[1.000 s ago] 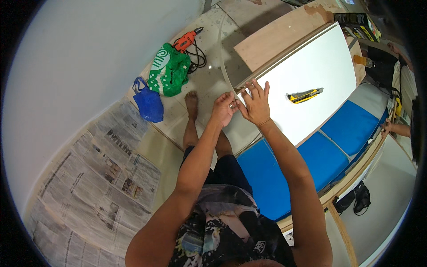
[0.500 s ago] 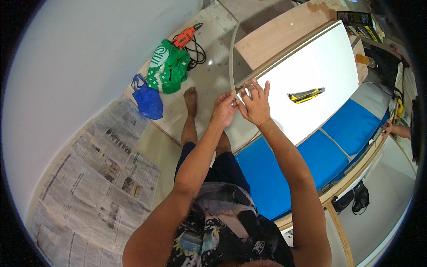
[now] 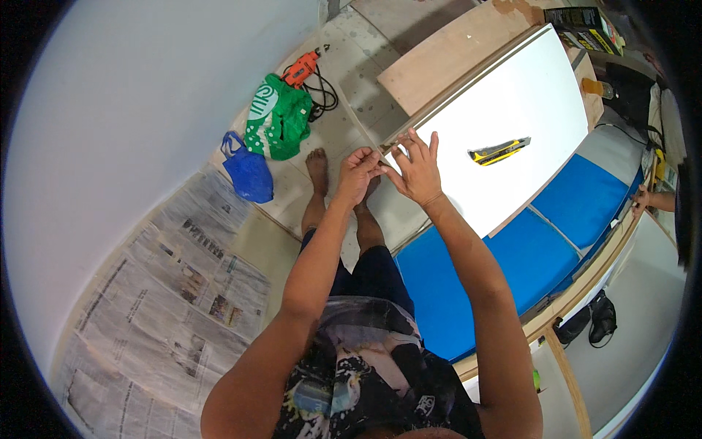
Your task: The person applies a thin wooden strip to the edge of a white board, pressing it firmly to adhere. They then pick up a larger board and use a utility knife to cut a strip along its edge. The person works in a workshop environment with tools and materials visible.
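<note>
A long, thin, pale edging strip (image 3: 355, 123) runs from my hands up toward the wall. My left hand (image 3: 356, 178) pinches it near its lower end, at the near left corner of a white board (image 3: 534, 95). Beside it, my right hand (image 3: 418, 172) reaches over that corner, thumb and forefinger closed toward the strip and the other fingers raised. The exact contact between the fingertips is partly hidden. A yellow and black utility knife (image 3: 499, 151) lies on the board, right of my right hand.
Blue panels (image 3: 504, 256) lie right of my legs, below the board. An orange drill (image 3: 300, 69) with a black cord, a green bag (image 3: 278, 121) and a blue bag (image 3: 248, 172) sit by the wall. Newspaper (image 3: 168, 293) covers the left side. Another person's hand (image 3: 643, 199) shows at right.
The strip's far part has swung left and now slants toward the wall. Both hands stay at the board's corner, with the left fingers slightly shifted. The view has moved a little.
</note>
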`<state>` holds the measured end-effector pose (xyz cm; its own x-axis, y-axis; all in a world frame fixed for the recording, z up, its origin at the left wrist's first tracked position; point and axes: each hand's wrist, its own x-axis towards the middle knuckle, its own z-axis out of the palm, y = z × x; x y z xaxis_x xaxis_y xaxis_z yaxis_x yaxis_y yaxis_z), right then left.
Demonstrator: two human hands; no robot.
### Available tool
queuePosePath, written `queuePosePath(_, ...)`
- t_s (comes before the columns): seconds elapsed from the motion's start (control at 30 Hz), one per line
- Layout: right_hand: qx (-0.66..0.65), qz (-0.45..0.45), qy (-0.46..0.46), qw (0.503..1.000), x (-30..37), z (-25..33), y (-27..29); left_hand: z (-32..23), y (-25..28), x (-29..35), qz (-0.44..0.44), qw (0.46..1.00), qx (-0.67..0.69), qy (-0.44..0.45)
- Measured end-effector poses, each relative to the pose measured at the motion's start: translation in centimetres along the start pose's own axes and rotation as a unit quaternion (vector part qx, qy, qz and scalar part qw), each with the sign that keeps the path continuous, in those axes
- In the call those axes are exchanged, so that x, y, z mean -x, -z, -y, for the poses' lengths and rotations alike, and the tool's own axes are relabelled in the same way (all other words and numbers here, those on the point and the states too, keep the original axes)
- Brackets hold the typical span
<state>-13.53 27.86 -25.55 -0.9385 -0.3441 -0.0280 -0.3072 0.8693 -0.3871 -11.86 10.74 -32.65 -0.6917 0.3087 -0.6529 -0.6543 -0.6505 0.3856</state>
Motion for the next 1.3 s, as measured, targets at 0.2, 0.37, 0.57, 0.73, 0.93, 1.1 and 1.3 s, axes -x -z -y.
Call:
queuePosePath(0.2, -0.014, -0.02, -0.031, 0.999, -0.4, 1.1, -0.3, -0.8, 0.3, -0.1, 0.009, 0.999, -0.049, 0.009)
queuePosePath(0.37, -0.013, -0.027, -0.018, 0.999, -0.1, 0.6, -0.7, -1.6, -1.1, 0.2, -0.007, 0.998, -0.061, 0.025)
queuePosePath(0.57, 0.001, 0.007, -0.004, 1.0, -0.4, 0.5, -0.2, -1.3, -1.6, -0.2, 0.003, 0.997, -0.082, 0.015)
queuePosePath(0.73, -0.015, -0.017, -0.007, 1.0, 0.0, 0.6, -0.3, -1.8, -1.9, 0.7, -0.005, 0.998, -0.064, 0.018)
queuePosePath(0.93, -0.075, 0.008, -0.066, 0.995, 0.9, 1.3, 2.5, -2.3, -4.0, 1.4, 0.005, 0.994, -0.105, 0.031)
queuePosePath(1.1, -0.099, -0.162, -0.239, 0.952, 8.3, 4.8, 7.7, -4.5, -3.9, 1.5, -0.146, 0.918, -0.342, -0.136)
queuePosePath(1.3, -0.102, -0.352, -0.571, 0.735, 23.5, -0.3, 5.3, -10.0, -13.3, 0.0, 0.016, 0.698, -0.635, -0.331)
